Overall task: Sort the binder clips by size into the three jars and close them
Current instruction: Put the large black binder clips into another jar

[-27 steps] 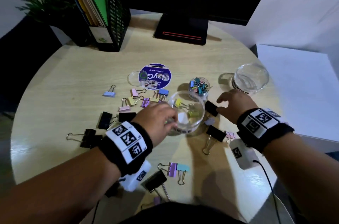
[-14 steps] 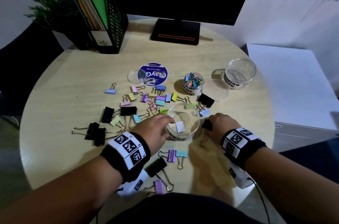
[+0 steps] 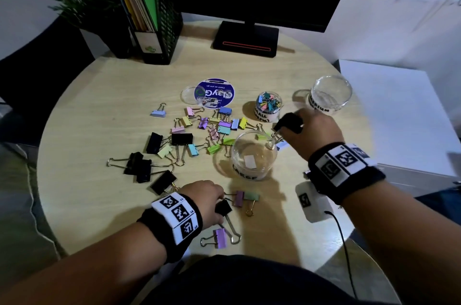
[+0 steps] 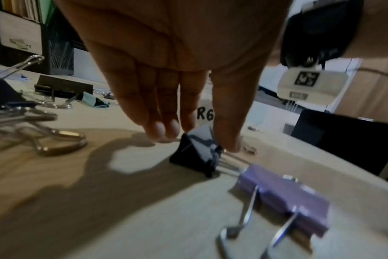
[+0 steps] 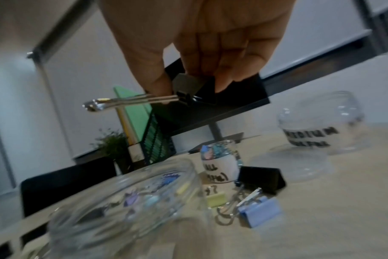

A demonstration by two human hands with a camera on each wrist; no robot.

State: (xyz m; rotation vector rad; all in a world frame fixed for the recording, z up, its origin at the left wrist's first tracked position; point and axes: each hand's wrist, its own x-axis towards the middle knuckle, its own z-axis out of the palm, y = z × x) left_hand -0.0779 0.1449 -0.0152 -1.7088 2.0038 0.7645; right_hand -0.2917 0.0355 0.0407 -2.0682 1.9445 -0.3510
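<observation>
My right hand pinches a large black binder clip in the air, its silver handles hanging over the rim of the empty jar marked LARGE. My left hand is near the table's front edge, thumb and fingers pinching another large black clip that lies on the wood. The SMALL jar holds several small coloured clips. The MEDIUM jar at the right is empty. Many coloured and black clips lie scattered left of the large jar.
Lids lie at mid-table: a clear one, a blue-labelled one and a clear one by the MEDIUM jar. A monitor base, a black file holder and a plant stand at the back. A purple clip lies by my left hand.
My right hand has picked a black clip off the table and raised it over the large jar. My left hand has let go of the jar and moved back to a black clip.
</observation>
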